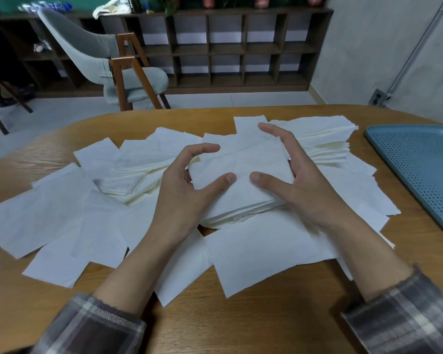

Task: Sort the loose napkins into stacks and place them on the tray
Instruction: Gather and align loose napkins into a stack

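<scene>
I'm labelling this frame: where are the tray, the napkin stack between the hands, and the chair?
tray [420, 159], head view, perforated floor
napkin stack [241, 169], head view, top sheet
chair [143, 81], head view, seat cushion

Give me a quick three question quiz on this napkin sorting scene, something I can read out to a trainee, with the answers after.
1. True or false: a pile of napkins already lies on the visible part of the blue tray.
2. What do the left hand and right hand hold between them? A) the napkin stack B) the tray C) a cup
3. On which side of the person does the tray lie?
Key: 1 false; 2 A; 3 the right.
</scene>
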{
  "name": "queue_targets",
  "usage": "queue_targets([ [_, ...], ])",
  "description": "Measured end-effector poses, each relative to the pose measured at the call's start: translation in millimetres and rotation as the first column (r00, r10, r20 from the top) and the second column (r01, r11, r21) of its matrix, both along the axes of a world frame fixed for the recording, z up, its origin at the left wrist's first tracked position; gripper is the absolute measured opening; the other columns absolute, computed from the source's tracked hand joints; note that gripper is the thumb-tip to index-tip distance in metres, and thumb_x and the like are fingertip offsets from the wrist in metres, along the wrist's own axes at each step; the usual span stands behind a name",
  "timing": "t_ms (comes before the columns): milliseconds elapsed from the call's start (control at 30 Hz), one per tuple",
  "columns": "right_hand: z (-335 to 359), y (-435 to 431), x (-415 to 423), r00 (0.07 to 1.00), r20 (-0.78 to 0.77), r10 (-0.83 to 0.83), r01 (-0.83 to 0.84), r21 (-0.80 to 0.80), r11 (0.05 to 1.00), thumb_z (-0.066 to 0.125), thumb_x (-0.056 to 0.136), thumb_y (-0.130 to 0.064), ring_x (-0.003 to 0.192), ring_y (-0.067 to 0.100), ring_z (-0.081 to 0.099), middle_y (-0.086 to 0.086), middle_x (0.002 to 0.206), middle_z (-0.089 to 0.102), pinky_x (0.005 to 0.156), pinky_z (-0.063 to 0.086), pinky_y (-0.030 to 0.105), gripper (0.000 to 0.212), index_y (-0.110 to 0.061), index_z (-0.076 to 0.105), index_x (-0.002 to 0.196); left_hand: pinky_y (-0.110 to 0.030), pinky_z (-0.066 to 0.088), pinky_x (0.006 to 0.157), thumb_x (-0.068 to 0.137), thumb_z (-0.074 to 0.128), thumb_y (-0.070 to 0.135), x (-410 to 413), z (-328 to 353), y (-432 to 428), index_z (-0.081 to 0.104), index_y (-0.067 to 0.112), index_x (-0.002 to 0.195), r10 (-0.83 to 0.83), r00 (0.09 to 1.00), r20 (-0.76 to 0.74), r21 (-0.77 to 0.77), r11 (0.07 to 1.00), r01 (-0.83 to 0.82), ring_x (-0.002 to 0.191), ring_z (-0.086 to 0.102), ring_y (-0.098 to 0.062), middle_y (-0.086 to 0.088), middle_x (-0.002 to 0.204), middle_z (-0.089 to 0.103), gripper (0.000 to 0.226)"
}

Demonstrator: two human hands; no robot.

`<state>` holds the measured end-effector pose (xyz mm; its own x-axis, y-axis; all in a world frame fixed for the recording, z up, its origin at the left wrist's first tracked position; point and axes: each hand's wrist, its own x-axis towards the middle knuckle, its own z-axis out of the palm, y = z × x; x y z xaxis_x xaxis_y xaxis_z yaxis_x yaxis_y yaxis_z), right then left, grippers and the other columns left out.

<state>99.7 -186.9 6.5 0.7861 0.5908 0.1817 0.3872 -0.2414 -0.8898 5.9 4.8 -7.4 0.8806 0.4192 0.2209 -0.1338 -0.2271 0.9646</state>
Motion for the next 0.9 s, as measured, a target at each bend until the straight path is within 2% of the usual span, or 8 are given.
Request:
queue_targets([
  [133, 1.7, 0.4, -1.2, 0.999, 0.036, -0.012, 0.012, 0.0, 1.0, 0.075, 0.096, -0.033, 0.141, -0.015, 0.033, -0.052, 0.146, 0.031, 0.123, 0.032, 0.027, 0.073, -0.062, 0.033, 0.148, -0.03, 0.062, 0.088, 0.086, 0.089, 0.028, -0.3, -2.9, -2.2, 0.067, 0.035, 0.123, 0.039, 0.999, 0.002, 0.042, 0.998, -0.039, 0.112, 0.069, -0.008, 0.014, 0.125, 0.071, 0.044],
  [267, 4.5, -2.3, -1.1, 0.998, 0.025, -0.053, 0.05, 0.111, 0.992, 0.078, 0.095, -0.027, 0.147, 0.005, 0.041, -0.022, 0.162, 0.036, 0.119, 0.041, 0.031, 0.076, -0.051, 0.034, 0.152, -0.019, 0.057, 0.083, 0.083, 0.089, 0.037, -1.0, 0.0, -6.2, 0.057, 0.041, 0.134, 0.103, 0.994, 0.028, 0.072, 0.992, -0.105, 0.111, 0.064, 0.002, 0.019, 0.123, 0.065, 0.06],
  [400, 7.0, -7.8, -0.3, 0.998, -0.059, 0.023, -0.004, 0.307, 0.952, 0.078, 0.093, -0.018, 0.125, 0.018, 0.066, 0.002, 0.15, 0.052, 0.099, 0.06, 0.038, 0.078, -0.046, 0.034, 0.151, -0.019, 0.059, 0.082, 0.083, 0.082, 0.042, -5.3, 9.2, -5.5, 0.049, 0.046, 0.142, -0.07, 0.997, -0.029, -0.183, 0.981, 0.064, 0.107, 0.071, 0.002, 0.017, 0.119, 0.073, 0.067],
  [500, 5.9, -7.7, 0.2, 0.998, -0.056, 0.008, 0.006, 0.254, 0.967, 0.078, 0.093, -0.023, 0.125, 0.018, 0.065, -0.001, 0.148, 0.054, 0.099, 0.06, 0.041, 0.071, -0.048, 0.037, 0.146, -0.02, 0.06, 0.075, 0.088, 0.082, 0.032, -7.4, 9.3, -8.6, 0.048, 0.046, 0.144, -0.111, 0.993, -0.036, -0.144, 0.984, 0.105, 0.103, 0.073, -0.002, 0.015, 0.12, 0.073, 0.067],
  [600, 8.6, -10.3, 1.0, 0.994, -0.081, 0.08, -0.062, 0.198, 0.978, 0.075, 0.09, -0.029, 0.125, 0.008, 0.062, -0.017, 0.137, 0.062, 0.107, 0.054, 0.041, 0.045, -0.04, 0.062, 0.133, -0.016, 0.057, 0.071, 0.092, 0.08, 0.025, -8.0, 9.4, -6.4, 0.043, 0.045, 0.148, -0.097, 0.995, -0.022, -0.069, 0.993, 0.096, 0.099, 0.071, 0.002, 0.017, 0.125, 0.067, 0.07],
  [667, 11.5, -12.0, -0.1, 0.989, -0.076, 0.124, -0.109, 0.18, 0.978, 0.073, 0.091, -0.026, 0.125, 0.002, 0.061, -0.02, 0.128, 0.07, 0.109, 0.048, 0.032, 0.029, -0.032, 0.075, 0.12, -0.02, 0.059, 0.077, 0.093, 0.08, 0.029, -7.7, 8.2, -2.9, 0.04, 0.048, 0.15, -0.111, 0.994, -0.018, -0.003, 0.994, 0.11, 0.105, 0.069, 0.002, 0.02, 0.133, 0.062, 0.072],
  [767, 8.5, -12.2, 1.0, 0.999, -0.02, 0.041, -0.037, 0.147, 0.988, 0.074, 0.095, -0.012, 0.119, -0.004, 0.065, -0.019, 0.117, 0.077, 0.097, 0.045, 0.009, 0.022, -0.025, 0.081, 0.111, -0.029, 0.059, 0.094, 0.091, 0.082, 0.035, -5.6, 2.0, -4.0, 0.034, 0.051, 0.15, -0.121, 0.993, -0.011, 0.117, 0.986, 0.122, 0.122, 0.062, -0.001, 0.02, 0.145, 0.053, 0.078],
  [900, 0.4, -9.9, 6.6, 0.988, 0.063, -0.139, 0.129, 0.145, 0.981, 0.07, 0.096, -0.001, 0.114, -0.007, 0.067, -0.019, 0.111, 0.078, 0.096, 0.044, 0.005, 0.027, -0.021, 0.082, 0.109, -0.015, 0.049, 0.076, 0.079, 0.091, 0.044, -2.0, -4.2, -5.9, 0.046, 0.041, 0.134, 0.023, 1.0, -0.02, 0.404, 0.915, -0.013, 0.102, 0.06, -0.009, 0.016, 0.119, 0.055, 0.071],
])
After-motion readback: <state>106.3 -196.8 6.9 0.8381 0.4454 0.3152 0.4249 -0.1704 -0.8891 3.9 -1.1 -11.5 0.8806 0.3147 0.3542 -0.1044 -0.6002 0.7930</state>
